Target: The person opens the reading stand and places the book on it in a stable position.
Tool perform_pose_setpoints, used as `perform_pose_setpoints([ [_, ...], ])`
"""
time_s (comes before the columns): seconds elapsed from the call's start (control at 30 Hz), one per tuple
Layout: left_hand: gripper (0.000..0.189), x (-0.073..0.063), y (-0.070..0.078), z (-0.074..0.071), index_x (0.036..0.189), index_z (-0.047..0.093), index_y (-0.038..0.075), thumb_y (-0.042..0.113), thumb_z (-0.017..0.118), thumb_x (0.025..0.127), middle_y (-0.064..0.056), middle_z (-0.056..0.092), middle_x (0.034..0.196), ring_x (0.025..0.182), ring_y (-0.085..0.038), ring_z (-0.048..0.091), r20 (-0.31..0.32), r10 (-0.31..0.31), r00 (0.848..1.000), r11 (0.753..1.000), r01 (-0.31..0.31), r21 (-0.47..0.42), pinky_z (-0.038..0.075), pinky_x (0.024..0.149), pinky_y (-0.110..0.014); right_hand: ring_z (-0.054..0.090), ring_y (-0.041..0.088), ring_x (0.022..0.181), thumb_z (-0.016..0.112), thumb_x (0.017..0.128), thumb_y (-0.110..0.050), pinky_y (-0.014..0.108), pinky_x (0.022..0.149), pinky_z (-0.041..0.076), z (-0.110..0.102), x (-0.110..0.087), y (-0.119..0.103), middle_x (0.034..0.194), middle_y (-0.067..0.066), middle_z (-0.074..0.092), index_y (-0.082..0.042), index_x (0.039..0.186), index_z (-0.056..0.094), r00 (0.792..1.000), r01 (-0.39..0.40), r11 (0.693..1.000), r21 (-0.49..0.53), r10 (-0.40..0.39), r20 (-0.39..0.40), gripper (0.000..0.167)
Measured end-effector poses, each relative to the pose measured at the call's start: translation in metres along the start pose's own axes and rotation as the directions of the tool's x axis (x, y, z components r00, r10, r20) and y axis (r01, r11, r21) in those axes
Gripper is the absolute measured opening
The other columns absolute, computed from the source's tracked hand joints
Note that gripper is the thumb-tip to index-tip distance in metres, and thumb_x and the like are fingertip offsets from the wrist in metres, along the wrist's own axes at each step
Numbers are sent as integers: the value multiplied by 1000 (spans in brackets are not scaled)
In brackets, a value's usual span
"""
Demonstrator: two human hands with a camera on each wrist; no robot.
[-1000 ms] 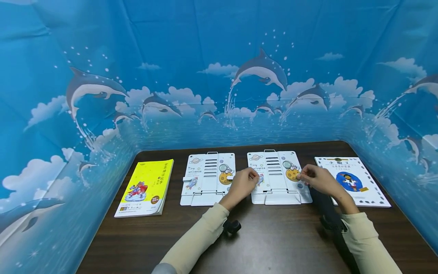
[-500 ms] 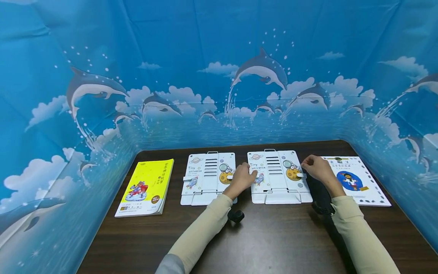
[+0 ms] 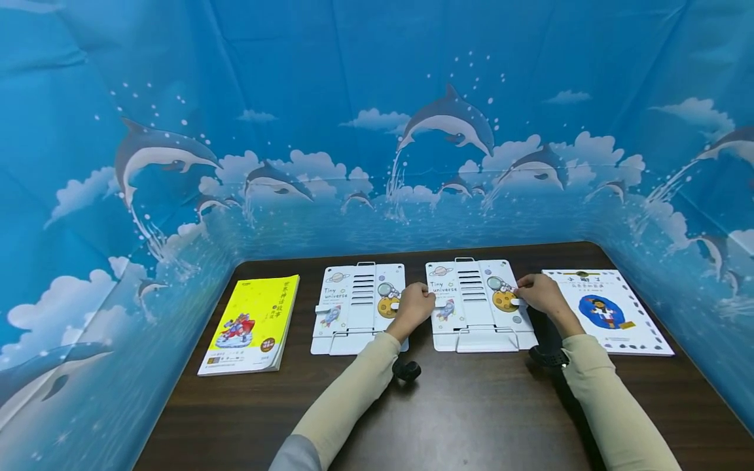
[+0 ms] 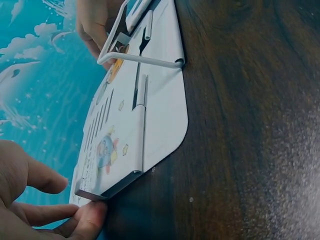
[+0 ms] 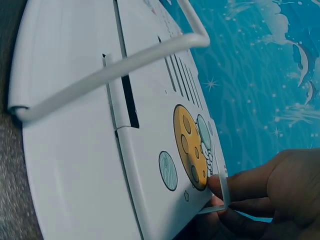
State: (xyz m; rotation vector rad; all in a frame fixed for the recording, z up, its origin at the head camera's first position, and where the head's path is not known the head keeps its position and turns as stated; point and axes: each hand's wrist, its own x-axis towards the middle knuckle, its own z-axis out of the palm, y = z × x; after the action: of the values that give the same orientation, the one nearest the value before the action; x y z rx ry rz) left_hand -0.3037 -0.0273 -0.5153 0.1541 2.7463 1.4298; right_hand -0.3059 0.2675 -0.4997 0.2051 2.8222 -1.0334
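Note:
Two white book stands printed with "Tiny universe" lie flat, side by side: the left stand (image 3: 353,343) and the right stand (image 3: 477,340). My left hand (image 3: 414,305) is at the left edge of the right stand, its curled fingers at the page clip (image 3: 440,303) there; in the left wrist view, the fingertips (image 4: 92,215) touch the stand's corner area, partly hiding the clip. On the opposite edge, my right hand (image 3: 542,297) pinches the right page clip (image 5: 223,192) between thumb and fingers. The wire prop (image 5: 115,72) crosses the right wrist view.
A yellow book (image 3: 250,324) lies at the left of the dark wooden table (image 3: 465,412). A white book (image 3: 612,314) with a blue circle lies at the right, beside my right hand. A blue dolphin-printed curtain (image 3: 330,216) borders the table's back and sides.
My left hand has shifted left, and a white clip now shows beside its fingertips. My right hand moved right from the stand, then back in to its right clip.

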Motion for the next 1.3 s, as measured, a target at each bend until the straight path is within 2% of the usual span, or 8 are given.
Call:
perform_pose_setpoints([
  [0.13, 45, 7, -14, 7, 66, 24, 21, 4, 52, 97, 5, 18, 57, 50, -14, 18, -22, 48, 999, 999, -48, -24, 21, 50, -31, 63, 35, 97, 64, 103, -13, 39, 76, 54, 1, -1, 0, 119, 33, 66, 17, 127, 64, 1000, -17, 1000, 21, 17, -19, 38],
  [0.27, 41, 1, -2, -2, 67, 28, 16, 2, 52, 98, 3, 21, 59, 53, -14, 18, -17, 68, 998, 997, -68, -33, 22, 54, -30, 63, 36, 99, 63, 103, -16, 39, 77, 54, 0, -3, 0, 123, 34, 65, 15, 128, 64, 998, -40, 998, 44, 42, -52, 39],
  [0.33, 32, -3, 6, -6, 70, 41, 10, 3, 53, 99, 1, 30, 64, 57, -14, 25, -22, 61, 998, 998, -61, -29, 27, 58, -30, 63, 36, 98, 63, 103, -16, 38, 74, 53, -1, -3, -1, 124, 34, 65, 14, 128, 65, 996, -43, 998, 54, 47, -75, 39],
  [0.47, 18, -7, 14, -10, 107, 71, -6, 3, 57, 102, -10, 66, 90, 81, -19, 61, -46, 29, 999, 999, -29, -16, 54, 77, -31, 64, 31, 91, 64, 102, -14, 31, 67, 50, -2, -4, -1, 120, 32, 67, 13, 125, 66, 993, -38, 996, 83, 48, -112, 36],
  [0.53, 28, -8, 16, -11, 125, 71, -7, 4, 59, 102, -15, 73, 109, 100, -25, 70, -58, 12, 998, 1000, -13, -22, 59, 91, -37, 65, 28, 87, 64, 101, -13, 27, 64, 51, -3, -5, -2, 117, 32, 67, 13, 124, 66, 992, -32, 994, 102, 44, -121, 34],
  [0.6, 30, -8, 17, -12, 128, 71, -7, 4, 59, 103, -18, 75, 115, 108, -30, 71, -67, 4, 998, 1000, -6, -29, 60, 94, -42, 65, 27, 86, 65, 101, -12, 25, 63, 52, -4, -7, -3, 117, 32, 67, 13, 123, 66, 990, -30, 992, 122, 47, -132, 34],
  [0.93, 26, -4, 21, -16, 122, 73, -3, 5, 68, 98, -12, 73, 104, 91, -19, 67, -116, 28, 993, 995, -40, -96, 58, 82, -33, 62, 23, 83, 67, 103, -28, 27, 67, 49, -11, -19, -10, 108, 23, 63, 9, 124, 59, 988, -22, 978, 205, 53, -148, 43],
  [1.3, 27, -8, 30, -19, 123, 69, 0, 5, 74, 97, -10, 69, 102, 89, -14, 65, -158, 72, 985, 977, -101, -187, 55, 79, -25, 57, 15, 88, 68, 104, -21, 21, 69, 57, -20, -27, -17, 110, 16, 61, 6, 133, 57, 959, 135, 942, 308, -46, -278, 42],
])
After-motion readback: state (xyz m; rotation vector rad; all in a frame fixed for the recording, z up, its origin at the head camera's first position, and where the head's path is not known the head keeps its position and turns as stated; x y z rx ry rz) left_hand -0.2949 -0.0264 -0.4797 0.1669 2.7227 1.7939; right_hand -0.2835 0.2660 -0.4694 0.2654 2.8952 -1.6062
